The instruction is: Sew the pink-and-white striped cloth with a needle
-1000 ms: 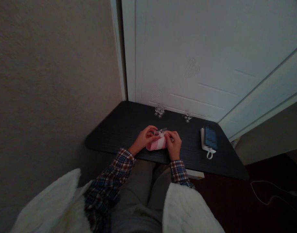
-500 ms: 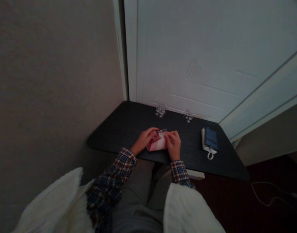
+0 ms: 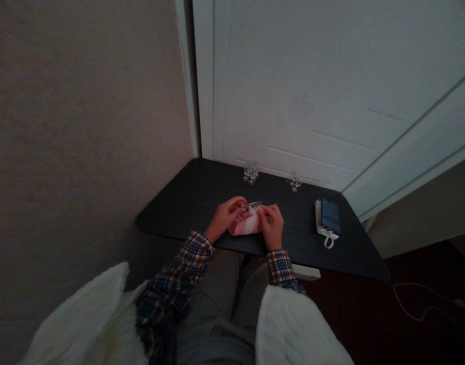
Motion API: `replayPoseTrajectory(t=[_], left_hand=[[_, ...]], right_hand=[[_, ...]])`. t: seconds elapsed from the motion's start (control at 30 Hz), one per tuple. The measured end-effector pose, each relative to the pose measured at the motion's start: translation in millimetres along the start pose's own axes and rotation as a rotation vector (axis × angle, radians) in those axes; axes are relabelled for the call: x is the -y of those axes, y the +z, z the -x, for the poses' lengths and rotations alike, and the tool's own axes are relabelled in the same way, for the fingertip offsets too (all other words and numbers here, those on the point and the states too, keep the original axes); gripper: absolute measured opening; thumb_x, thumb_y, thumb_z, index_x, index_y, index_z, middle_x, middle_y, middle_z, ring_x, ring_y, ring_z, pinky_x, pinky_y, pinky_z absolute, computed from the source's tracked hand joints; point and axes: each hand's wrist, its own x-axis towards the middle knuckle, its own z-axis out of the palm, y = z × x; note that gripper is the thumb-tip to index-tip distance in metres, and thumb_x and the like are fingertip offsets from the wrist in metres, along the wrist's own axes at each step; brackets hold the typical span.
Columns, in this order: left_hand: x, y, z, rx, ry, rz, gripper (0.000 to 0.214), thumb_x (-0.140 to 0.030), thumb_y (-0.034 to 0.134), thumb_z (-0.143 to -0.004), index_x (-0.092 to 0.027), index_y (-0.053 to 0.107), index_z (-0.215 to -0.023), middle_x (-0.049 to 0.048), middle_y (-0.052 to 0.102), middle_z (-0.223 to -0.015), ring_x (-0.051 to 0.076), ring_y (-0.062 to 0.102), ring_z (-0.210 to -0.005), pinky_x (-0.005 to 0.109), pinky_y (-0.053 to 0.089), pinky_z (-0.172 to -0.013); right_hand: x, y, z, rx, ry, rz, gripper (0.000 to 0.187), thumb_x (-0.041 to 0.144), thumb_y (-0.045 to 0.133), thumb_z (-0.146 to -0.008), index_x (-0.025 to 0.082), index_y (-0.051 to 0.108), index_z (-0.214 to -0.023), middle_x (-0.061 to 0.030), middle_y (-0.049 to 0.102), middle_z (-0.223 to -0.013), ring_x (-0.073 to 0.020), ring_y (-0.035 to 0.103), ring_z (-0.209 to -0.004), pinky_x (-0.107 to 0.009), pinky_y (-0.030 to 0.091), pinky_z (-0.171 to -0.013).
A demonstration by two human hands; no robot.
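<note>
A pink-and-white bundle (image 3: 248, 226) sits near the front edge of the black table, wrapped in clear plastic that gathers into a loose, crumpled top. What is inside the wrapping I cannot make out. My left hand (image 3: 225, 219) is at the bundle's left side, its fingers closed on the clear plastic at the top. From the right, my right hand (image 3: 272, 226) pinches the gathered plastic between thumb and fingers. Both hands rest low over the table, with the bundle between them.
The black table (image 3: 171, 203) stands against a white panel (image 3: 263, 71). Along its back edge are two clusters of small clear pieces (image 3: 251, 173) (image 3: 294, 183). A phone-like blue-screened device (image 3: 330, 217) with a white strap lies at right. A white cable (image 3: 411, 314) runs on the floor.
My left fingers have shifted slightly up along the plastic, and a bit more of the clear top shows. The right hand keeps its pinch; the bundle stays put.
</note>
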Motion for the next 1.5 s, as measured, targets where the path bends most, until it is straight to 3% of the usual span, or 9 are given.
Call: replayPoseTrajectory(t=[0.3, 0.53, 0.7, 0.8, 0.97, 1.1, 1.2, 1.37, 1.5], left_hand=[[2.4, -3.1, -2.5, -0.041, -0.025, -0.146, 0.029, -0.039, 0.047, -0.081, -0.014, 0.061, -0.085, 0.0021, 0.061, -0.068, 0.014, 0.057, -0.063, 0.023, 0.044, -0.06], [1.7, 1.1, -0.8, -0.002, -0.002, -0.116, 0.041, -0.034, 0.058, -0.074, -0.019, 0.053, -0.112, 0.0035, 0.06, -0.091, 0.013, 0.059, -0.07, 0.023, 0.047, -0.063], [1.8, 2.1, -1.0, -0.008, 0.023, -0.17, 0.029, -0.031, 0.061, -0.07, -0.018, 0.058, -0.096, 0.0029, 0.061, -0.094, 0.014, 0.058, -0.076, 0.024, 0.047, -0.066], [2.0, 1.8, -0.9, -0.005, 0.007, -0.172, 0.029, -0.03, 0.061, -0.07, -0.018, 0.059, -0.097, 0.0035, 0.062, -0.097, 0.015, 0.059, -0.078, 0.026, 0.048, -0.069], [2.0, 2.2, -1.0, 0.038, -0.033, -0.105, 0.033, -0.034, 0.047, -0.081, -0.017, 0.057, -0.107, 0.0038, 0.065, -0.088, 0.016, 0.061, -0.078, 0.026, 0.047, -0.071], [1.5, 1.7, -1.6, 0.052, -0.058, -0.093, 0.035, -0.039, 0.041, -0.084, -0.014, 0.061, -0.098, 0.0039, 0.066, -0.079, 0.015, 0.059, -0.067, 0.025, 0.047, -0.065], [1.5, 0.9, -1.4, 0.042, -0.044, -0.115, 0.036, -0.04, 0.042, -0.083, -0.014, 0.061, -0.098, 0.0045, 0.066, -0.081, 0.015, 0.059, -0.069, 0.024, 0.046, -0.063], [2.3, 1.5, -0.3, 0.016, -0.016, -0.057, 0.043, -0.035, 0.047, -0.082, -0.017, 0.047, -0.121, 0.0044, 0.064, -0.086, 0.015, 0.06, -0.073, 0.024, 0.047, -0.066], [1.3, 2.9, 0.6, 0.048, -0.018, -0.028, 0.043, -0.034, 0.056, -0.076, -0.018, 0.049, -0.115, 0.0034, 0.062, -0.085, 0.015, 0.06, -0.073, 0.024, 0.047, -0.066]], right_hand=[[1.9, -0.7, -0.4, 0.011, -0.012, 0.026, 0.017, 0.026, 0.049, -0.083, 0.019, 0.064, -0.088, -0.0015, 0.049, -0.078, -0.0129, 0.049, -0.074, -0.025, 0.041, -0.068], [5.2, -1.7, -0.3, -0.015, 0.011, 0.057, 0.017, 0.027, 0.047, -0.083, 0.018, 0.063, -0.083, -0.0007, 0.047, -0.076, -0.0121, 0.048, -0.07, -0.024, 0.04, -0.065], [5.4, -2.1, -0.6, -0.013, 0.009, 0.067, 0.017, 0.026, 0.047, -0.082, 0.018, 0.062, -0.083, -0.0007, 0.047, -0.077, -0.012, 0.048, -0.071, -0.024, 0.039, -0.065], [5.7, -2.7, -0.8, -0.011, 0.007, 0.063, 0.017, 0.026, 0.047, -0.082, 0.018, 0.061, -0.083, -0.001, 0.048, -0.078, -0.0125, 0.048, -0.072, -0.024, 0.039, -0.066], [7.9, -3.4, -0.5, -0.002, -0.003, 0.048, 0.016, 0.024, 0.045, -0.083, 0.018, 0.061, -0.085, -0.0019, 0.049, -0.08, -0.0133, 0.049, -0.076, -0.025, 0.04, -0.07], [8.8, -3.1, -0.4, 0.001, -0.016, 0.035, 0.016, 0.022, 0.045, -0.083, 0.018, 0.06, -0.086, -0.0022, 0.049, -0.083, -0.0131, 0.049, -0.077, -0.025, 0.04, -0.071], [8.1, -2.4, -0.5, -0.011, -0.026, 0.032, 0.015, 0.022, 0.045, -0.083, 0.018, 0.06, -0.085, -0.0021, 0.049, -0.082, -0.013, 0.049, -0.077, -0.025, 0.04, -0.071], [6.7, -0.8, -0.1, -0.014, -0.03, 0.046, 0.015, 0.022, 0.046, -0.083, 0.017, 0.06, -0.084, -0.002, 0.049, -0.081, -0.0128, 0.049, -0.076, -0.025, 0.04, -0.07], [7.5, -1.2, 0.0, -0.019, -0.019, 0.051, 0.016, 0.023, 0.045, -0.083, 0.018, 0.06, -0.085, -0.0021, 0.049, -0.081, -0.0132, 0.049, -0.076, -0.026, 0.04, -0.072]])
